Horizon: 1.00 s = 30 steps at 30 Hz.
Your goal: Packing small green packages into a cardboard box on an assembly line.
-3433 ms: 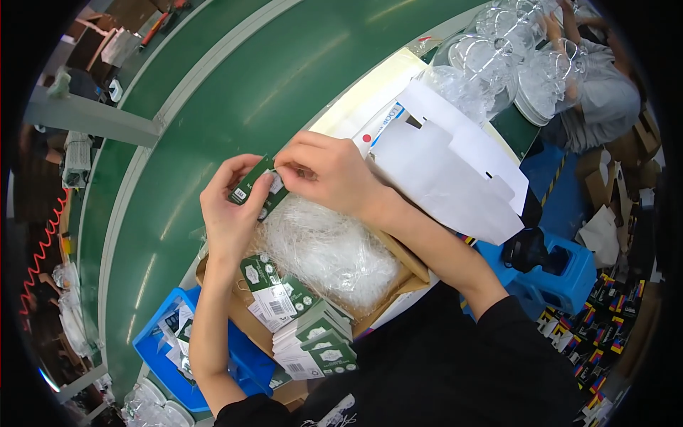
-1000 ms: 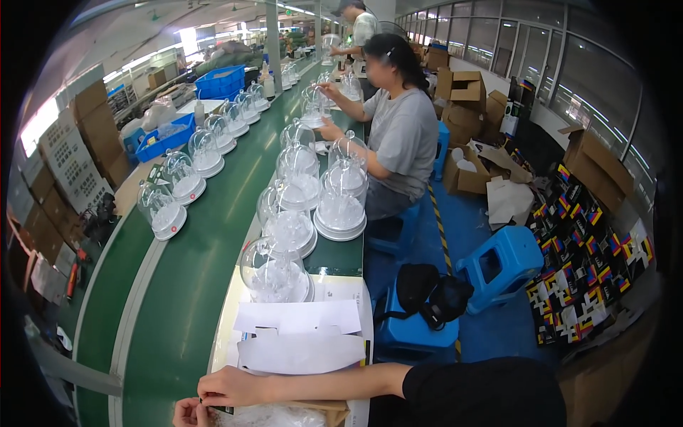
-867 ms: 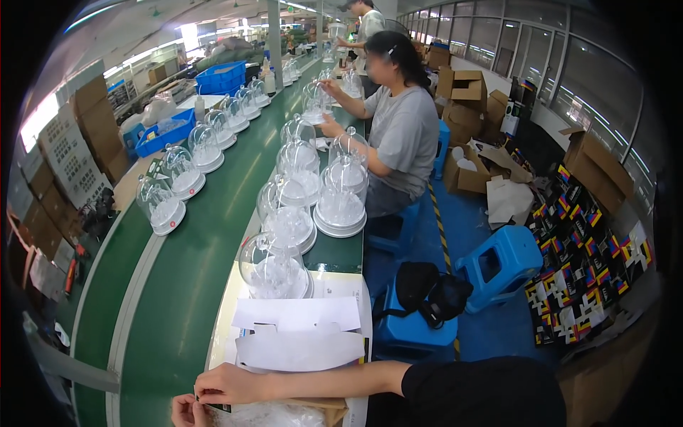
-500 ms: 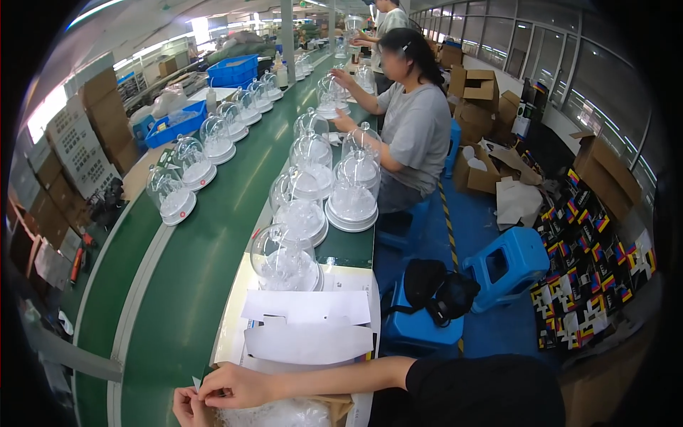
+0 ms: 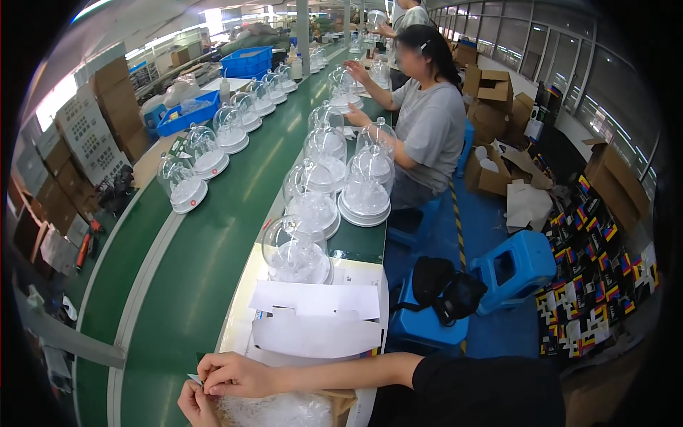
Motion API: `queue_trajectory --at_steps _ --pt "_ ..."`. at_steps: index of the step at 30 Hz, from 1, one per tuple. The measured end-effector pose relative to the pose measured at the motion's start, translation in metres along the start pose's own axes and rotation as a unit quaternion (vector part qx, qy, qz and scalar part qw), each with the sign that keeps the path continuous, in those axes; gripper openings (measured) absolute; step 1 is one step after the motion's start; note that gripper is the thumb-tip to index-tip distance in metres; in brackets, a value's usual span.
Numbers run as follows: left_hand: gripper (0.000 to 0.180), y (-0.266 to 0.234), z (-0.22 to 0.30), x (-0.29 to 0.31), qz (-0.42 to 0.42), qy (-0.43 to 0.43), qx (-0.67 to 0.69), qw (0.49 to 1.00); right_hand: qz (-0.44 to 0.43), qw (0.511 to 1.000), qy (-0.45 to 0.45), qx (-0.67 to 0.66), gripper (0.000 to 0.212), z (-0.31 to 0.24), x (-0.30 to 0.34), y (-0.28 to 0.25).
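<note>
At the near end of the green bench, my right hand (image 5: 240, 376) is closed in a pinch, its forearm reaching in from the right. My left hand (image 5: 196, 403) is just below it, fingers also pinched together. Between the fingertips of both hands a small pale pointed piece, like a scrap of paper or film (image 5: 193, 378), sticks out; most of it is hidden. Under my right forearm lies a clear crinkled plastic bag (image 5: 281, 410) in an open cardboard box (image 5: 344, 404). Just beyond the forearm are white paper sheets (image 5: 316, 336). Past them stands a clear dome on a white base (image 5: 297, 260).
More clear domes on white bases (image 5: 364, 203) stand along the bench's right side, others (image 5: 186, 192) along its left. A co-worker (image 5: 430, 128) sits on the right, hands at a dome. Blue stools (image 5: 512, 270), one bearing a black bag (image 5: 434, 281), stand on the floor.
The whole view has shifted a little, so the bench and domes sit further right in the picture. My hands stay together at the small piece, the right fingers slightly more curled.
</note>
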<state>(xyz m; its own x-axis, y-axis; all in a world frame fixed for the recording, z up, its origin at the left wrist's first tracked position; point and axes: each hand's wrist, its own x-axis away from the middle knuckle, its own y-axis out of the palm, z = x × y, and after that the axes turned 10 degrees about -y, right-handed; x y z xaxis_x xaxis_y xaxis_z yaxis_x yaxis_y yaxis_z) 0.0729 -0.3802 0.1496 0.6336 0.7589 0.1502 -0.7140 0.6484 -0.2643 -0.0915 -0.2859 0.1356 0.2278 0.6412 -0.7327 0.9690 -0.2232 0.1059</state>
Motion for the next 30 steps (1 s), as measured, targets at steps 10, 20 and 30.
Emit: queue_trajectory --at_steps 10,20,30 --pt "0.016 0.000 -0.010 -0.015 0.034 0.099 0.128 0.986 0.031 0.984 0.136 -0.111 0.013 0.000 -0.007 0.001" --pt "0.022 0.000 0.005 -0.002 -0.080 -0.010 0.275 0.958 0.067 0.947 0.243 -0.200 0.017 0.017 0.000 -0.006" --pt "0.008 0.019 0.020 0.004 -0.002 0.059 0.055 0.997 0.109 0.955 0.216 -0.172 0.012 0.014 -0.003 -0.002"
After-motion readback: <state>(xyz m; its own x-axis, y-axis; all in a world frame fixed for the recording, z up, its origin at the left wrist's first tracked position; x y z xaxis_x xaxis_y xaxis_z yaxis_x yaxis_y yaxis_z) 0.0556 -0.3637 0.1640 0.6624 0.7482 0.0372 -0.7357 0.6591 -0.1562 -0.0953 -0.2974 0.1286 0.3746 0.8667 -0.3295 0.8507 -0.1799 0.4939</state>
